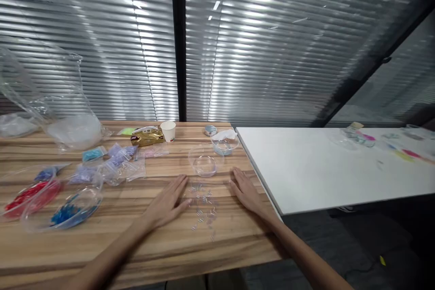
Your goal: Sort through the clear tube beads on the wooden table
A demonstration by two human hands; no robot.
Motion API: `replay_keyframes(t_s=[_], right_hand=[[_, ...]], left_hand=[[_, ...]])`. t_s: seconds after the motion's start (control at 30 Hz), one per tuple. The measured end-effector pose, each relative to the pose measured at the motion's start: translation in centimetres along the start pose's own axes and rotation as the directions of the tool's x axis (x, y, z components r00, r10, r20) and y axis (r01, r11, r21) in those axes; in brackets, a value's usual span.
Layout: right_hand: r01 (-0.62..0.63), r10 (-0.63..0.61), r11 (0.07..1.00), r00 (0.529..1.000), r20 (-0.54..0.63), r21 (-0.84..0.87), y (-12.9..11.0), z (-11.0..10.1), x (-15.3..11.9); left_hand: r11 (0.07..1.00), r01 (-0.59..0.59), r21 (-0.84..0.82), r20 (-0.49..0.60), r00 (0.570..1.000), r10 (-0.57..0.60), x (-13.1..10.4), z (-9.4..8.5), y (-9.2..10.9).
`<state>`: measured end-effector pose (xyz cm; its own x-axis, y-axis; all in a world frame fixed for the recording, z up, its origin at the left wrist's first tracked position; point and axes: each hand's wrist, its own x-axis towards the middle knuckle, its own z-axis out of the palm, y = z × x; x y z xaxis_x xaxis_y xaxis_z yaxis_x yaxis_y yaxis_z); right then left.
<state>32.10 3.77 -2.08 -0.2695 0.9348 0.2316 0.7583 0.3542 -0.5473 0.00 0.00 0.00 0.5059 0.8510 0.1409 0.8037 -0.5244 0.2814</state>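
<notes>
I'm seeing left hand [165, 206] and right hand [246, 193] resting palm-down on wooden table [152, 256], grip wide, holding nothing. Small striped pieces [204, 199] are lying scattered between hands, perhaps flanked against straying. Clear bowl [205, 171] is standing just beyond pieces, likely for either hand's reach.

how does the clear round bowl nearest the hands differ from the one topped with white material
The nearer clear round bowl sits left and appears larger; the farther clear round bowl sits right. White material covers part of the farther bowl; the nearer bowl has none. Both look see-through.
</notes>
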Motion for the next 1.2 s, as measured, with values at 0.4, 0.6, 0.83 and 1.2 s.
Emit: replay_keyframes(t_s=[0.4,0.6,0.83,1.2], right_hand=[[0.089,-0.119,0.961,0.988,0.1,0.26,-9.0,3.6,-2.0],[-0.021,0.029,0.828,1.0,-0.006,0.56,-12.4,5.5,-0.5],[-0.027,0.18,0.693,0.974,-0.137,0.72,-12.2,6.3,0.9],[0.329,-0.279,0.786,0.944,-0.174,0.524,-9.3,3.6,1.6]], left_hand=[[0.897,-0.076,-0.436,0.054,0.992,0.111,1.3,0.2,1.4],[0.394,0.112,-0.912,0.023,0.974,-0.224,2.3,0.8,0.2],[0.5,0.07,-0.863,-0.101,0.946,-0.307,2.8,0.5,-0.7],[0.797,0.049,-0.602,-0.191,0.96,-0.204,5.1,0.1,-1.1]])
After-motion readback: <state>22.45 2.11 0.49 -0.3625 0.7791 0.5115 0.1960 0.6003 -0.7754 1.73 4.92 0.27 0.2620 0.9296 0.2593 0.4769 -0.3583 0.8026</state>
